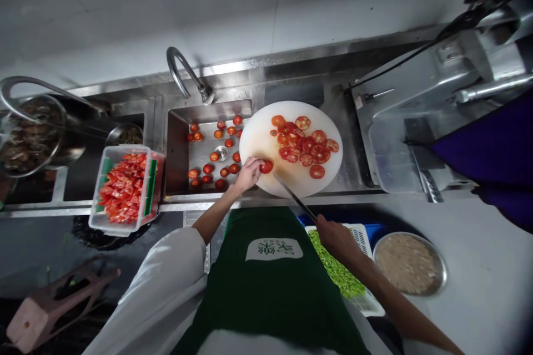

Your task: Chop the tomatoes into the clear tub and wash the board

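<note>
My left hand (249,173) grips a small whole tomato (266,166) on the near left of a round white cutting board (258,141). My right hand (335,234) holds the handle of a long knife (292,195), whose blade points up-left toward that tomato. Several tomato slices (306,146) lie spread over the middle and right of the board. More whole tomatoes (210,150) sit in the steel sink (181,150) to the board's left.
A clear tub of cut tomato (125,188) stands left of the sink. A curved tap (187,75) rises behind it. Below the counter edge are a white basket of chopped greens (339,274) and a metal bowl (410,263). A steel machine (449,105) stands right.
</note>
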`<state>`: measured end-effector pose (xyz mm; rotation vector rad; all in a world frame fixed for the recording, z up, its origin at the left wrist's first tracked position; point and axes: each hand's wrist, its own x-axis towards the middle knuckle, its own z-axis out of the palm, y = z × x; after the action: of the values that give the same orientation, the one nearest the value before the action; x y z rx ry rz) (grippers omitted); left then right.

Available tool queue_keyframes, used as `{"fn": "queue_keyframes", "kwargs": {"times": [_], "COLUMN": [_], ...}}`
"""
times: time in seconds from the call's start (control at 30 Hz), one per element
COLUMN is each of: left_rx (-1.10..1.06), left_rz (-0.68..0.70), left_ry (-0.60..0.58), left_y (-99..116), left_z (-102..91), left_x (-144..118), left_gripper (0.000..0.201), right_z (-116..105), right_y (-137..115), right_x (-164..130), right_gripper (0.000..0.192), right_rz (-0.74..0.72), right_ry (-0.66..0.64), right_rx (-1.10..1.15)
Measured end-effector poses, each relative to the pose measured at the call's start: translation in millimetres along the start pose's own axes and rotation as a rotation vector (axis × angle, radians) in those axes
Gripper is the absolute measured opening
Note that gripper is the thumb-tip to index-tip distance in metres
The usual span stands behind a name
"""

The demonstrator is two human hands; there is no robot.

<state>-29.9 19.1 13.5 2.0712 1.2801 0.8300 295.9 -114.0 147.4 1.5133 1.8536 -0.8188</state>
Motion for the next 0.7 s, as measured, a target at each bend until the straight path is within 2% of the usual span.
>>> {"fn": "queue_keyframes", "kwargs": {"times": [0.1, 0.17, 0.2, 0.27, 0.4, 0.5, 0.6, 0.7], "left_rx": [-0.096, -0.156, -0.176, -0.184, -0.133, -0.056, 0.015, 0.06], "left_rz": [0.027, 0.059, 0.064, 0.029, -0.116, -0.073, 0.031, 0.086], "left_ry": [-0.253, -0.392, -0.417, -0.371, -0.094, 0.052, 0.027, -0.053], "left_y": [-9.8, -15.3, -16.3, -13.7, 4.5, 16.2, 19.7, 18.4], "left_z": [-23.1, -31.2, -31.2, -22.7, 10.5, 24.7, 25.0, 22.3], "left_x": [20.8, 32.6, 35.4, 32.9, 5.6, -8.9, -7.5, -1.2], "left_gripper": [0.049, 0.053, 0.052, 0.042, 0.036, 0.025, 0.009, 0.014], "right_z": [18.5, 22.2, 21.7, 17.1, 4.2, -2.3, -7.3, -15.4], "right_y": [24.6, 23.8, 18.2, 0.7, -33.8, -44.4, -47.4, -52.6], "right_x": [-18.8, -16.5, -11.4, 3.3, 28.3, 26.5, 11.0, 1.1], "right_gripper": [0.025, 0.027, 0.028, 0.03, 0.033, 0.034, 0.035, 0.034], "right_rz": [0.037, 0.069, 0.086, 0.116, 0.112, 0.114, 0.104, 0.082], "right_ry": [0.043, 0.095, 0.113, 0.129, 0.146, 0.161, 0.156, 0.125], "right_rx": [0.034, 0.063, 0.076, 0.094, 0.116, 0.11, 0.091, 0.06]}}
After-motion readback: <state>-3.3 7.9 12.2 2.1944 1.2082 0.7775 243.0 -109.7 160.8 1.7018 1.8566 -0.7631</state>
